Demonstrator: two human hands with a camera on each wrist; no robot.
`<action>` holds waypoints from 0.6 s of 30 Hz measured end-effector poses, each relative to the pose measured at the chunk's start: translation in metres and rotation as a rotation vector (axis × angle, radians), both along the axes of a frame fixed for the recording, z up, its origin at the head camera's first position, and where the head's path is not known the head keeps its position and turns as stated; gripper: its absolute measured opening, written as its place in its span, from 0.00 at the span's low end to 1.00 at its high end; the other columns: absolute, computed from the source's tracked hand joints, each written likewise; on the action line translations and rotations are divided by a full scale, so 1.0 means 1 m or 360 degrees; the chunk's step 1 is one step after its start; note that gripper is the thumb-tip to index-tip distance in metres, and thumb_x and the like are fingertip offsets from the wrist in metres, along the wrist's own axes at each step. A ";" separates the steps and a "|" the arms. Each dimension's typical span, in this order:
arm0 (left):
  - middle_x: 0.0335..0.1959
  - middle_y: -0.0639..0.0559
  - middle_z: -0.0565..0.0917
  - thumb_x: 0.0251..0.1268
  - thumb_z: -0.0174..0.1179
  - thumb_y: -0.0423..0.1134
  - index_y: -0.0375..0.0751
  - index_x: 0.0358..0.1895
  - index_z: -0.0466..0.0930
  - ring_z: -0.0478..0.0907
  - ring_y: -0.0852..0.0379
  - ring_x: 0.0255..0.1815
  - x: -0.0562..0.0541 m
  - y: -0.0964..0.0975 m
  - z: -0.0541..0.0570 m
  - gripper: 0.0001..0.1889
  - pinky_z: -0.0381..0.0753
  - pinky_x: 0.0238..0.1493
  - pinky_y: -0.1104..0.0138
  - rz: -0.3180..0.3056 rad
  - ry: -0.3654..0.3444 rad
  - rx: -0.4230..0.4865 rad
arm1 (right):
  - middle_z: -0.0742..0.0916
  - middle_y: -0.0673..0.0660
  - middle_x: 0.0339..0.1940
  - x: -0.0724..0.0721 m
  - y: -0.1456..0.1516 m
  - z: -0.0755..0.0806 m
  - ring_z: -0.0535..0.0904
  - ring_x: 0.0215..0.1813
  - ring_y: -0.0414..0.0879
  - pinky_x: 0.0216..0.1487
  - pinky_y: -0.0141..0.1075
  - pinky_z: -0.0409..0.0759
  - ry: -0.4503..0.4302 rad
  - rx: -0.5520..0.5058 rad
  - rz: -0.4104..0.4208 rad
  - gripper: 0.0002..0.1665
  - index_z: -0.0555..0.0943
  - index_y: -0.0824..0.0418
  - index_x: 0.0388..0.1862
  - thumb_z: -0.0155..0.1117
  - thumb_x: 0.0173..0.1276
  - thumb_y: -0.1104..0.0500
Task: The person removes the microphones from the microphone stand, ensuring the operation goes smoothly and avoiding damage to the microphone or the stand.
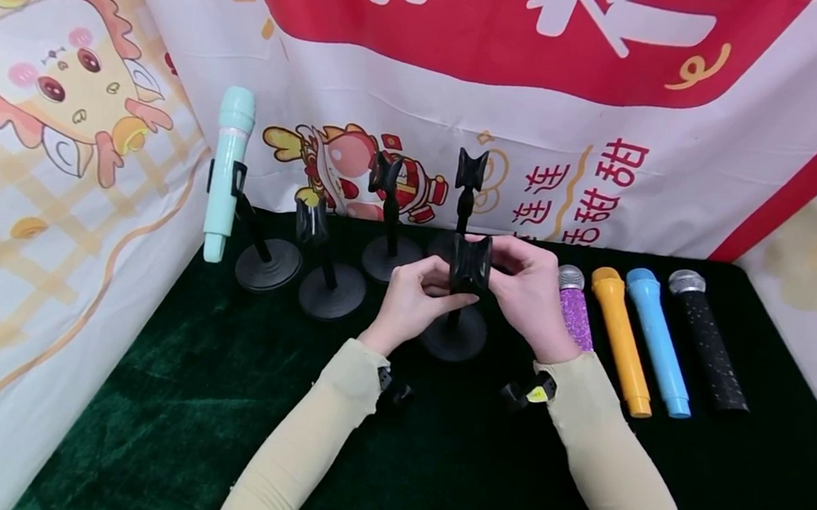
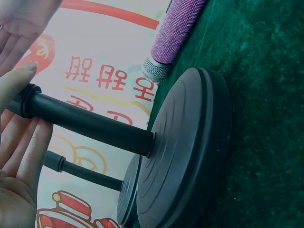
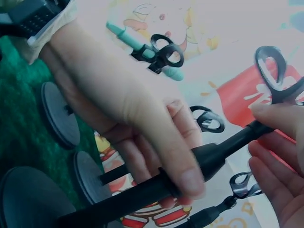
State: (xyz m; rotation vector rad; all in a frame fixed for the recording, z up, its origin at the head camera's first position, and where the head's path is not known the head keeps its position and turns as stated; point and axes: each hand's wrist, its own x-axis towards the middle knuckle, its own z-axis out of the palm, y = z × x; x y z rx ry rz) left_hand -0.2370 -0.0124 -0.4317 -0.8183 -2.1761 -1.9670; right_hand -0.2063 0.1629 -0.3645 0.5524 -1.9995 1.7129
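Both hands are at a black desktop microphone stand [image 1: 454, 337] that stands upright with its round base on the cloth. My left hand [image 1: 415, 301] grips the stem at its collar [image 3: 209, 159], thumb on one side and fingers on the other. Higher up, my right hand [image 1: 530, 295] pinches the thin rod just below the clip [image 1: 470, 265]. In the right wrist view the clip [image 3: 273, 71] looks like an open forked loop holding no microphone. The ribbed base [image 2: 175, 142] fills the middle of the left wrist view.
Several other black stands [image 1: 331, 289] form a row behind and left; the leftmost holds a mint microphone [image 1: 228, 172]. To the right lie purple [image 1: 575, 312], orange [image 1: 622, 341], blue [image 1: 658, 345] and black [image 1: 710, 342] microphones on a dark green cloth [image 1: 141, 426]. A printed curtain hangs behind.
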 end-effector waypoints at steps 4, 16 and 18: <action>0.40 0.54 0.89 0.58 0.77 0.36 0.43 0.41 0.84 0.88 0.56 0.40 0.000 0.000 -0.001 0.12 0.87 0.44 0.63 -0.0007 -0.0007 0.0003 | 0.91 0.58 0.43 -0.001 -0.003 -0.004 0.87 0.40 0.46 0.45 0.34 0.84 0.0045 -0.0024 -0.0045 0.09 0.89 0.66 0.41 0.76 0.60 0.72; 0.40 0.55 0.89 0.58 0.76 0.36 0.44 0.42 0.84 0.88 0.57 0.40 0.000 0.000 -0.001 0.11 0.87 0.44 0.63 -0.0007 -0.0002 -0.0021 | 0.90 0.64 0.39 0.020 -0.015 0.019 0.86 0.36 0.41 0.41 0.31 0.83 0.0184 0.0063 -0.0172 0.06 0.86 0.72 0.36 0.75 0.60 0.75; 0.40 0.55 0.89 0.59 0.76 0.36 0.43 0.42 0.84 0.88 0.57 0.40 0.000 0.000 0.000 0.11 0.87 0.44 0.63 -0.0008 -0.0007 -0.0025 | 0.90 0.64 0.39 0.023 -0.016 0.020 0.86 0.36 0.41 0.41 0.30 0.83 0.0221 0.0063 -0.0201 0.06 0.86 0.72 0.35 0.75 0.59 0.76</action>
